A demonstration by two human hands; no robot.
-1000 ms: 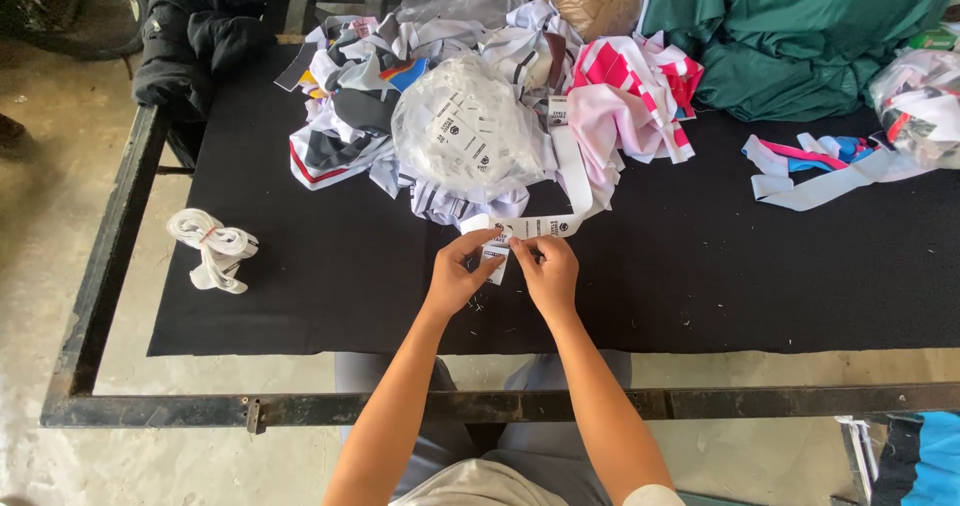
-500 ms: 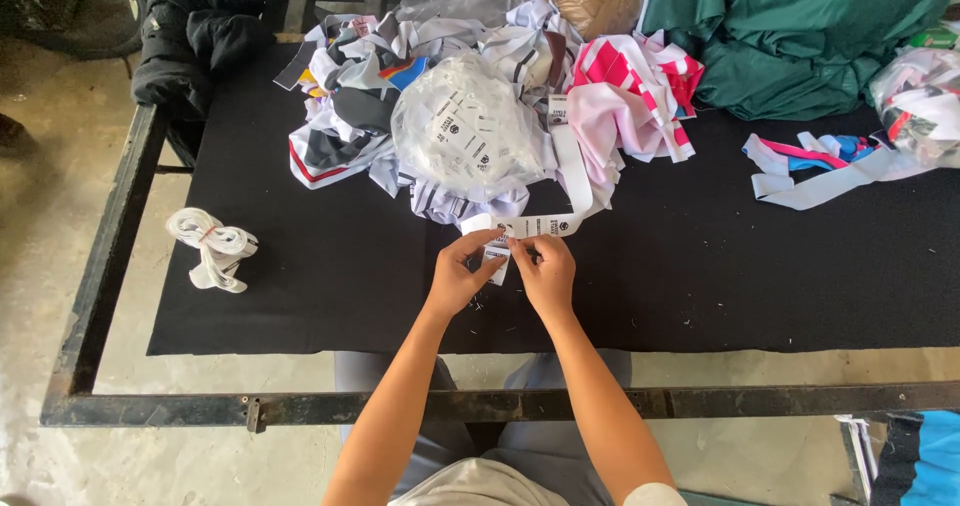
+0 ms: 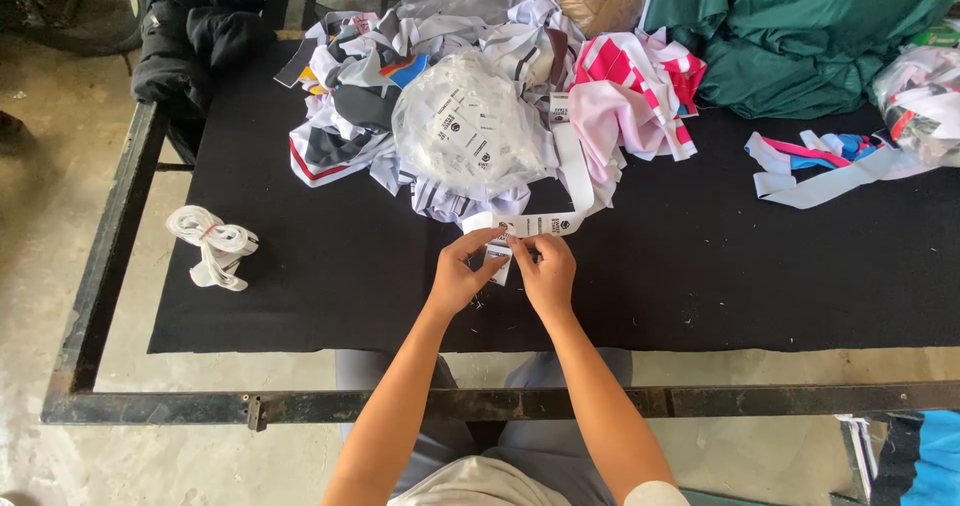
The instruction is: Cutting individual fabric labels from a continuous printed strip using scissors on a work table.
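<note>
Head view: the left hand (image 3: 460, 274) and right hand (image 3: 545, 271) meet over the black mat (image 3: 700, 286), fingers pinched shut on the end of a white label strip (image 3: 572, 181) that runs back to the clear bag of labels (image 3: 465, 126). One banded bundle of strips (image 3: 212, 246) lies finished at the left; judging by the full bag, most labels remain unsorted.

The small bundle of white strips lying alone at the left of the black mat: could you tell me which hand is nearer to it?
Left. The left hand is mid-mat, well right of the bundle; the right hand is beyond it, farther right.
</note>
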